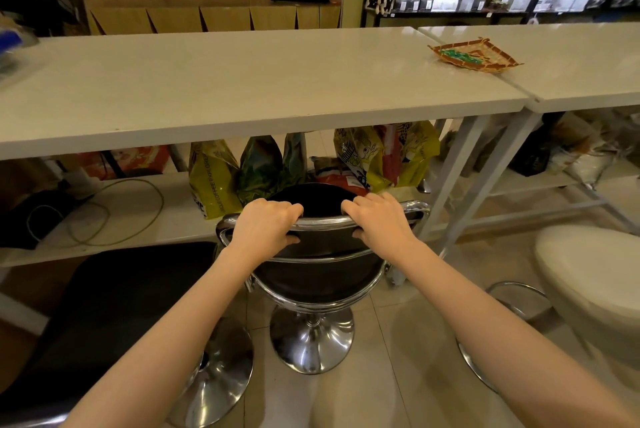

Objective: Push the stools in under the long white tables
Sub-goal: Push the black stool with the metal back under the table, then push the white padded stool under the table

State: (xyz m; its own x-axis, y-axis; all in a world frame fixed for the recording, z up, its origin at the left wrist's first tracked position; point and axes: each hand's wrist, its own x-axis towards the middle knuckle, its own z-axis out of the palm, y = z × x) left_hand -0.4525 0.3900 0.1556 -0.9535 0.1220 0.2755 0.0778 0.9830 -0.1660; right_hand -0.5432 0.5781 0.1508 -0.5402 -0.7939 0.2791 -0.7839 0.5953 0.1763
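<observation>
A black stool point(322, 275) with a chrome-framed backrest and chrome pedestal base stands in front of the long white table point(242, 81), its seat partly under the table's front edge. My left hand point(265, 223) grips the chrome top rail of the backrest on its left side. My right hand point(379, 221) grips the same rail on the right. A second black stool point(114, 317) stands at the left, out from the table. A white stool point(588, 285) stands at the right, in front of the second white table point(571, 57).
Coffee bags point(214, 178) and other coloured bags fill the lower shelf point(145, 220) behind the stool, with a coiled cable at the left. A woven tray point(476, 55) lies across the joint between the tables. White table legs point(460, 185) stand right of the stool.
</observation>
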